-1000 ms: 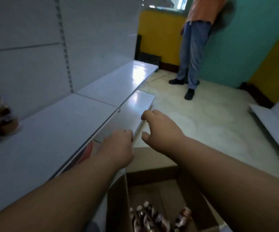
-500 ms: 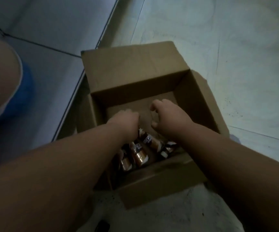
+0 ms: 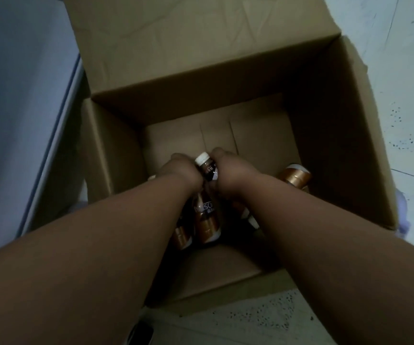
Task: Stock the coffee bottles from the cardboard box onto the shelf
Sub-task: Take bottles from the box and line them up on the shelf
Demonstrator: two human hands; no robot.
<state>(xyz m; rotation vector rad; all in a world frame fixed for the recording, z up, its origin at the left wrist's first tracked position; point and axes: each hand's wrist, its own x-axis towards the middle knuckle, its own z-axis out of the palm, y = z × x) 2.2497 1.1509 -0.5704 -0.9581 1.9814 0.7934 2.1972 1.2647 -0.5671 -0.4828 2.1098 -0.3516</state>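
An open cardboard box sits on the floor below me. Several brown coffee bottles with white caps lie in its near half. Both my hands are deep inside the box. My left hand and my right hand close from either side around one coffee bottle, its white cap pointing away from me. Another bottle lies under my wrists, and one more lies to the right. Whether my hands also hold bottles beneath them is hidden.
The white bottom shelf runs along the left of the box. Pale tiled floor lies to the right and in front. The box's far flap stands open. A small dark object lies on the floor near the box's front edge.
My view dropped from the shelf to the box. My hands went down into the box and closed around a bottle near its middle.
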